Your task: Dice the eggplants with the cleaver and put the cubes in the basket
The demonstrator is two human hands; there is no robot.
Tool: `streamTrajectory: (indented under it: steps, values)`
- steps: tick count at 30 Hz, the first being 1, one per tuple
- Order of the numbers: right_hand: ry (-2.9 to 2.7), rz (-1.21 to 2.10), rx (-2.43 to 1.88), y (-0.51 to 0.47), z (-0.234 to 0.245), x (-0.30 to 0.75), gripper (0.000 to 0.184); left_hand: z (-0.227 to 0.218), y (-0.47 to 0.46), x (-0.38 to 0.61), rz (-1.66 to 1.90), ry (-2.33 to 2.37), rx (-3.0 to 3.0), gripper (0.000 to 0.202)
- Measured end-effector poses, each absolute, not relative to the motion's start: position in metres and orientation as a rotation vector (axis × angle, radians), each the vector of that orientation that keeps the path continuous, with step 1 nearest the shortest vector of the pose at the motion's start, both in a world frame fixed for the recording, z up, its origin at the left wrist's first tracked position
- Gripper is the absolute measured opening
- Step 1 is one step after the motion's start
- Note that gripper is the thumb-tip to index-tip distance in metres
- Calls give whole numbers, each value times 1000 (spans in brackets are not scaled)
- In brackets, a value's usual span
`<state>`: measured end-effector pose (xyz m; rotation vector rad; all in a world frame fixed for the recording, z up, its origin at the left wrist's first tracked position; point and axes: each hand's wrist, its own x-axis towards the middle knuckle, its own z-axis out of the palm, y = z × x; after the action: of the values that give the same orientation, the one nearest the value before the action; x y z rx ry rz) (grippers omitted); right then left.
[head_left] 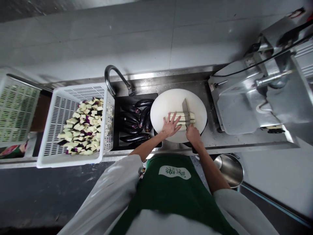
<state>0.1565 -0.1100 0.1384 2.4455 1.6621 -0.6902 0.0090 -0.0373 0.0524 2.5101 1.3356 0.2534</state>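
Note:
A round white cutting board (162, 102) carries several long, pale eggplant strips (182, 126) lying side by side. My left hand (170, 126) rests on their left part, palm down with the fingers spread. Wrapped round the handle of a cleaver (185, 106), my right hand (193, 134) is closed at the board's near right. The blade lies across the strips, right of my left fingers; whether it has cut through them I cannot tell. Whole dark eggplants (133, 117) lie in the sink left of the board.
Cut eggplant chunks (84, 129) partly fill a white perforated basket (46, 143) on the left. A curved faucet (117, 73) rises behind the sink. On the right stands a metal slicing machine (244, 98), with a steel pot (230, 169) below the counter edge.

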Motion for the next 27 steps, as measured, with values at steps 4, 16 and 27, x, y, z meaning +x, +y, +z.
streamTrajectory:
  steps: [4, 16, 27]
  values:
    - [1681, -670, 2481, -112, 139, 151, 35, 52, -39, 8, 304, 1444, 2418, 67]
    - [1728, -717, 2437, -109, 140, 130, 32, 48, -40, 4, 405, 1520, 2298, 65]
    - [1768, -776, 2425, -102, 156, 116, 32, 51, -39, -7, 604, 1659, 2067, 64]
